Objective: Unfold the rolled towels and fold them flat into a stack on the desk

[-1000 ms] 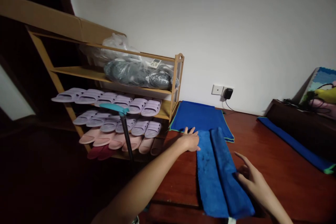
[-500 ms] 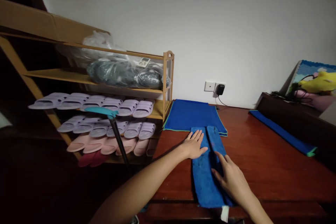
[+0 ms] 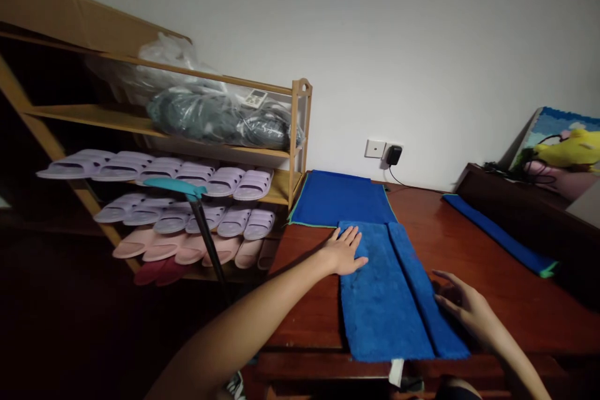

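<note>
A blue towel (image 3: 382,300) lies on the wooden table, with a narrow folded strip (image 3: 417,287) along its right side and a white tag (image 3: 396,372) hanging from its near edge. Flat on the towel's upper left part rests my left hand (image 3: 344,252), fingers spread. My right hand (image 3: 469,309) is at the right edge of the strip, thumb and forefinger apart and the other fingers partly hidden; its thumb tip looks close to or touching the cloth. Behind the towel, a flat blue cloth (image 3: 340,197) with green edging lies partly under its far end.
A long folded blue cloth (image 3: 499,234) lies at the table's right, beside a dark ledge (image 3: 515,206) with a yellow plush toy (image 3: 574,149). To the left stands a shoe rack (image 3: 295,131) with several slippers (image 3: 253,182). A blue-topped pole (image 3: 206,240) leans before it.
My right hand has moved right, and the towel's folded part has opened out with it, so the towel lies wider. My left hand stays pressed on the cloth. The view has shifted slightly.
</note>
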Action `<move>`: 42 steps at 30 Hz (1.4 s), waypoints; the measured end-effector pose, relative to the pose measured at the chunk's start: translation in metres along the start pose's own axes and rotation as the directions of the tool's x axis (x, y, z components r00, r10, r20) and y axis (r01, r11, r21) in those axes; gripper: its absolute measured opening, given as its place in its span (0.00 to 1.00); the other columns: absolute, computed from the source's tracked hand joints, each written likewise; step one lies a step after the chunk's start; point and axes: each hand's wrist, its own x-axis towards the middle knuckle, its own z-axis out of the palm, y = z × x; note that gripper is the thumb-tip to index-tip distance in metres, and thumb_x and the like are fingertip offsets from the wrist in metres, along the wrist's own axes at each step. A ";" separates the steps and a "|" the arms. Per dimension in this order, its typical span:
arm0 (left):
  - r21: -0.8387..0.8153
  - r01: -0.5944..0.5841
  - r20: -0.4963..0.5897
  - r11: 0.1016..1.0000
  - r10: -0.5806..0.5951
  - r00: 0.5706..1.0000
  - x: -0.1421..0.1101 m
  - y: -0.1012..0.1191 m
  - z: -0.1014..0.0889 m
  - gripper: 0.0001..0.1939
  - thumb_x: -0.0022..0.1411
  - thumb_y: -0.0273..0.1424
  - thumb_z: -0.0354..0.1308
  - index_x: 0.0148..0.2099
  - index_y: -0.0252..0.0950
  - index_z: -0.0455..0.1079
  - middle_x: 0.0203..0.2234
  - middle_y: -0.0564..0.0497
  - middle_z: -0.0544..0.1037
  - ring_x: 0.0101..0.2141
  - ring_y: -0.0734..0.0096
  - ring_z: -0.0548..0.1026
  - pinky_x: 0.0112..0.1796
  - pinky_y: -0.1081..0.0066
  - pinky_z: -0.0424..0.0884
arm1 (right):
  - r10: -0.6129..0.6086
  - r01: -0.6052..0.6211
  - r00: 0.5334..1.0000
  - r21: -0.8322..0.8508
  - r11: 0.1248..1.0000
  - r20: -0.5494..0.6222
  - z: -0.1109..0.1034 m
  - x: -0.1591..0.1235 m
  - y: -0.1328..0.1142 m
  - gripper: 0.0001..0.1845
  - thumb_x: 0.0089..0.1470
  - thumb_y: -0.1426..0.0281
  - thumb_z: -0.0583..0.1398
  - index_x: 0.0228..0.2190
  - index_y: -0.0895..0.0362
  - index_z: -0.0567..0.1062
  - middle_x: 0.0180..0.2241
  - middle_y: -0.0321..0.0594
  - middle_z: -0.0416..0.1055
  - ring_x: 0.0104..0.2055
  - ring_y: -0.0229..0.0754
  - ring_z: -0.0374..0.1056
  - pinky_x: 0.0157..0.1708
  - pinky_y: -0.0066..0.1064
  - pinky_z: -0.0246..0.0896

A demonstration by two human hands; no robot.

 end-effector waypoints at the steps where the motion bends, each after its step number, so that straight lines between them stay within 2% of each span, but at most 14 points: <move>1: 0.004 0.003 0.008 1.000 -0.003 1.000 0.000 0.000 0.000 0.39 0.63 0.50 0.42 0.67 0.30 0.45 0.65 0.39 0.43 0.64 0.56 0.40 0.60 0.49 0.34 | -0.003 0.000 0.997 -0.054 0.999 -0.072 0.003 0.000 -0.006 0.27 0.52 0.56 0.55 0.50 0.58 0.67 0.34 0.42 0.72 0.35 0.41 0.69 0.37 0.32 0.64; 4: 0.024 0.008 0.024 1.000 -0.009 1.000 0.000 0.001 -0.001 0.40 0.63 0.50 0.41 0.67 0.27 0.45 0.65 0.39 0.42 0.64 0.57 0.39 0.60 0.50 0.34 | -0.086 0.044 0.977 -0.211 0.977 -0.194 0.017 -0.002 -0.032 0.26 0.55 0.54 0.52 0.49 0.57 0.68 0.37 0.43 0.70 0.34 0.42 0.69 0.36 0.33 0.64; 7: 0.048 0.002 0.010 0.999 -0.002 1.000 -0.002 0.001 -0.001 0.39 0.63 0.50 0.40 0.67 0.28 0.44 0.65 0.39 0.42 0.64 0.56 0.39 0.60 0.49 0.35 | -0.126 0.071 0.981 -0.334 0.940 -0.147 0.038 -0.004 -0.052 0.28 0.57 0.54 0.50 0.52 0.56 0.66 0.40 0.45 0.69 0.34 0.44 0.70 0.33 0.34 0.65; 10: 0.076 -0.004 0.020 0.997 0.003 1.000 -0.002 -0.001 0.000 0.39 0.64 0.51 0.38 0.68 0.30 0.44 0.65 0.40 0.42 0.65 0.57 0.39 0.60 0.50 0.36 | -0.098 0.040 0.986 -0.372 0.927 -0.138 0.049 -0.001 -0.053 0.26 0.58 0.59 0.47 0.53 0.58 0.66 0.41 0.48 0.71 0.38 0.47 0.71 0.36 0.37 0.65; 14: 0.060 -0.006 0.022 0.998 0.005 1.000 -0.001 -0.001 0.001 0.39 0.63 0.52 0.38 0.68 0.32 0.44 0.65 0.41 0.42 0.65 0.57 0.38 0.59 0.48 0.35 | -0.094 0.068 0.991 -0.242 0.968 -0.098 0.029 0.005 -0.027 0.24 0.56 0.62 0.48 0.48 0.60 0.70 0.42 0.48 0.73 0.45 0.47 0.70 0.44 0.35 0.63; 18: 0.023 0.001 0.027 1.000 -0.002 1.000 0.001 -0.001 0.000 0.39 0.63 0.51 0.40 0.68 0.31 0.44 0.65 0.41 0.42 0.65 0.56 0.38 0.59 0.48 0.33 | 0.092 -0.118 0.986 -0.193 0.974 -0.139 -0.010 0.005 0.025 0.29 0.51 0.54 0.52 0.49 0.58 0.69 0.37 0.45 0.75 0.41 0.48 0.71 0.38 0.34 0.64; 21: 0.028 0.005 0.044 1.000 -0.006 0.999 0.000 0.000 0.000 0.40 0.63 0.51 0.39 0.68 0.30 0.43 0.65 0.41 0.41 0.65 0.57 0.37 0.60 0.49 0.33 | 0.182 -0.205 0.974 -0.185 0.961 -0.136 -0.031 0.002 0.059 0.33 0.47 0.50 0.54 0.48 0.59 0.70 0.31 0.44 0.75 0.32 0.48 0.72 0.32 0.35 0.64; 23: 0.029 0.002 0.044 1.000 -0.003 0.999 0.000 0.000 -0.001 0.40 0.63 0.52 0.39 0.68 0.29 0.43 0.65 0.41 0.41 0.65 0.57 0.37 0.60 0.50 0.35 | 0.173 -0.226 0.955 -0.210 0.951 -0.241 -0.035 0.001 0.061 0.35 0.45 0.47 0.54 0.47 0.59 0.70 0.32 0.46 0.74 0.31 0.48 0.71 0.30 0.37 0.64; 25: 0.037 0.001 0.053 0.999 -0.002 0.999 -0.001 0.001 -0.003 0.41 0.63 0.52 0.38 0.68 0.30 0.42 0.65 0.42 0.40 0.65 0.58 0.37 0.60 0.52 0.36 | 0.075 -0.170 0.933 -0.248 0.954 -0.353 -0.032 0.003 0.045 0.36 0.47 0.46 0.53 0.49 0.59 0.69 0.40 0.49 0.73 0.37 0.50 0.71 0.35 0.38 0.65; 26: 0.047 0.002 0.065 0.999 -0.006 0.998 -0.001 0.001 -0.003 0.41 0.63 0.53 0.37 0.68 0.29 0.42 0.65 0.42 0.39 0.65 0.58 0.36 0.60 0.53 0.36 | 0.002 -0.106 0.932 -0.267 0.958 -0.362 -0.027 0.005 0.033 0.35 0.49 0.46 0.52 0.50 0.58 0.68 0.45 0.50 0.71 0.43 0.50 0.69 0.40 0.39 0.64; 29: 0.078 0.008 0.092 0.997 -0.015 0.996 -0.002 0.003 -0.006 0.41 0.64 0.53 0.35 0.68 0.28 0.40 0.66 0.42 0.38 0.65 0.59 0.35 0.60 0.53 0.35 | -0.158 0.108 0.975 -0.289 0.951 -0.158 -0.008 0.016 -0.004 0.32 0.55 0.49 0.49 0.54 0.52 0.66 0.58 0.47 0.60 0.58 0.49 0.58 0.54 0.42 0.54; 32: 0.081 0.010 0.104 0.997 -0.018 0.994 -0.003 0.005 -0.009 0.41 0.64 0.52 0.35 0.68 0.27 0.40 0.65 0.41 0.37 0.65 0.58 0.35 0.60 0.53 0.35 | -0.140 0.142 0.990 -0.323 0.936 0.029 0.009 0.026 -0.014 0.30 0.56 0.48 0.49 0.55 0.47 0.66 0.63 0.43 0.51 0.63 0.52 0.48 0.57 0.50 0.48; 36: 0.089 0.013 0.135 0.996 -0.025 0.991 -0.003 0.005 -0.011 0.42 0.64 0.53 0.34 0.68 0.27 0.38 0.66 0.41 0.36 0.65 0.58 0.34 0.60 0.52 0.35 | -0.124 0.135 0.991 -0.384 0.913 0.053 0.012 0.028 0.015 0.30 0.56 0.48 0.49 0.55 0.47 0.66 0.63 0.43 0.51 0.63 0.52 0.48 0.57 0.51 0.48; 42: 0.119 0.005 0.170 0.993 -0.025 0.985 -0.001 0.004 -0.011 0.43 0.64 0.54 0.30 0.68 0.26 0.35 0.66 0.43 0.33 0.64 0.59 0.31 0.60 0.51 0.34 | -0.104 0.106 0.994 -0.409 0.906 0.028 -0.017 0.029 0.067 0.27 0.58 0.59 0.47 0.57 0.50 0.63 0.58 0.42 0.61 0.56 0.48 0.61 0.53 0.44 0.56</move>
